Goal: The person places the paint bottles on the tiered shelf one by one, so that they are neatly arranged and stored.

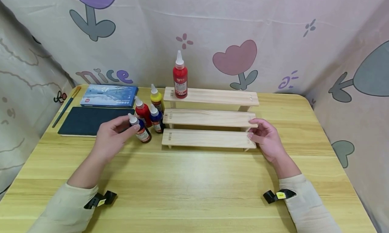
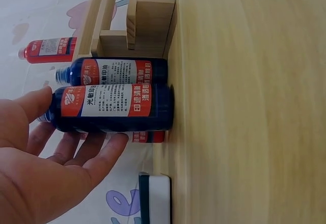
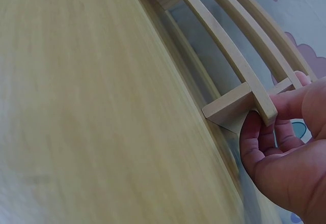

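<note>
My left hand (image 1: 113,135) holds a dark blue ink bottle (image 2: 112,108) with a white nozzle, thumb and fingers around its upper part. Right beside it stand a second dark blue ink bottle (image 1: 156,122), a red one (image 1: 143,112) and a yellow one (image 1: 156,98). To their right is a three-tier wooden rack (image 1: 209,118). My right hand (image 1: 268,138) grips the rack's right end, with the thumb over the lowest board (image 3: 224,46) and fingers curled beneath its end. Another red ink bottle (image 1: 180,78) stands on the left of the top tier.
Left of the bottles lie a dark-covered book (image 1: 88,120), a blue box (image 1: 109,96) and a paintbrush (image 1: 66,106). Printed curtains (image 1: 146,33) hang behind the wooden table (image 1: 188,189) and along its sides.
</note>
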The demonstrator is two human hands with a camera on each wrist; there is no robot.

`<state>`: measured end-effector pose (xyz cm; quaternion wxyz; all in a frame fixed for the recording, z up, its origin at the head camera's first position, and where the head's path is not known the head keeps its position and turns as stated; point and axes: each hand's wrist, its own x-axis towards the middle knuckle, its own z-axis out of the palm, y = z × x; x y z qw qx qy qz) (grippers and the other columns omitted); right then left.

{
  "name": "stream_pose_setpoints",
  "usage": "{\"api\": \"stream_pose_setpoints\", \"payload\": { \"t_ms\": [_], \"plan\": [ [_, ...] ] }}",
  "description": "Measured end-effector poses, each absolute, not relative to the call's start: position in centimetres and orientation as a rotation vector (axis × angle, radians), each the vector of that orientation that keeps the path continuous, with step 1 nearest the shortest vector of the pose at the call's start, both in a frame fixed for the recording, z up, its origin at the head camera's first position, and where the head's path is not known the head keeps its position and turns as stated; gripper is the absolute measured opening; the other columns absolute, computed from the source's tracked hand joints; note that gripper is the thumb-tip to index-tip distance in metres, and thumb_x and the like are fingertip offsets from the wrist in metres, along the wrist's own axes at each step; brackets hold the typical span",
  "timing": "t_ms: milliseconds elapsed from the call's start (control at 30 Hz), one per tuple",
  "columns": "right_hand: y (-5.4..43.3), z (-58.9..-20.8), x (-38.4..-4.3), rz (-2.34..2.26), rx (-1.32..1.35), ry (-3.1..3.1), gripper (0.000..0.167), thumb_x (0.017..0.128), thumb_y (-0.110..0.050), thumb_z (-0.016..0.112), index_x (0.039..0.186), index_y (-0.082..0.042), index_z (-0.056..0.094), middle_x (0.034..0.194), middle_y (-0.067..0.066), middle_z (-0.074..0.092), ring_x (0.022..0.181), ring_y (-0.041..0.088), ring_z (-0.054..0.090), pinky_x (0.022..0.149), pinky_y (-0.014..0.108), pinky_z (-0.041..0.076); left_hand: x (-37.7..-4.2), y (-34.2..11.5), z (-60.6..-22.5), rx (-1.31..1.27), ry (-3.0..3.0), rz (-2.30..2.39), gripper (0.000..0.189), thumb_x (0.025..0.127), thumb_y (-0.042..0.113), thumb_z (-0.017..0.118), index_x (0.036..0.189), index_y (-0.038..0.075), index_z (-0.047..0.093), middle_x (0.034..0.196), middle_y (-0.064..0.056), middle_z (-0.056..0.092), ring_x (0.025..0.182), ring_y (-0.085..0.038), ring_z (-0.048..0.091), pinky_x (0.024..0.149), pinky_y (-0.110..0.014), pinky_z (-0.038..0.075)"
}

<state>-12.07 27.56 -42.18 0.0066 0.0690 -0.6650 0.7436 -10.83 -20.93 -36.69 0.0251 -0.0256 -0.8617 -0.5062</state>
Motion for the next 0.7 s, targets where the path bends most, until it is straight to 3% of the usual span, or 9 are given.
{"api": "stream_pose_setpoints", "payload": {
  "t_ms": [700],
  "plan": [
    [27.7,-42.4,-12.2,2.300,0.224,-2.096,0.051,0.081,0.029,0.058,0.119,-0.003,0.066,0.108,0.003,0.062,0.093,0.024,0.057,0.077,0.024,0.052,-8.9,-20.5,-33.2,-0.222,-2.567,-1.578,0.031,0.096,0.016,0.070,0.126,0.008,0.069,0.111,-0.002,0.069,0.092,-0.018,0.063,0.074,-0.019,0.054]
  ]
}}
